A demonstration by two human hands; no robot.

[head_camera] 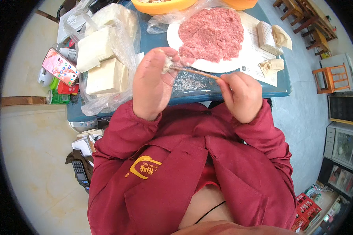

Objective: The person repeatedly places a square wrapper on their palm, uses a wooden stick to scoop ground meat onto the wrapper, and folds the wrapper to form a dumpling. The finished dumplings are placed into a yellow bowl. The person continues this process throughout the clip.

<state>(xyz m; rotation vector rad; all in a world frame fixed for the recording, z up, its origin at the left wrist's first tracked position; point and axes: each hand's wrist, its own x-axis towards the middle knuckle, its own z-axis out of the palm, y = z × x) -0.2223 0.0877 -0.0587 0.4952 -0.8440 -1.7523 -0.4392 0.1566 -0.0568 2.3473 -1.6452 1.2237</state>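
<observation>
My left hand (pixel 151 85) is curled around a small, pale, crumpled dough wrapper (pixel 167 65). A thin wooden stick (pixel 197 72), perhaps a chopstick, is pinched in my right hand (pixel 243 93), and its far end meets the wrapper. Just beyond my hands, a large mound of pink minced meat (pixel 211 33) rests on a white plate (pixel 172 36). Stacks of square dough wrappers (pixel 103 77) sit to the left, partly covered by a clear plastic bag (pixel 126 38). How much filling the held wrapper contains is hidden by my fingers.
White powder (pixel 191 83) is scattered along the near side of the blue table (pixel 156 38). A lit phone (pixel 60 67) and a green can (pixel 57 97) are at the left. Yellow basins (pixel 164 7) stand behind. Tissues (pixel 270 38) and a crumpled tissue (pixel 272 67) lie right.
</observation>
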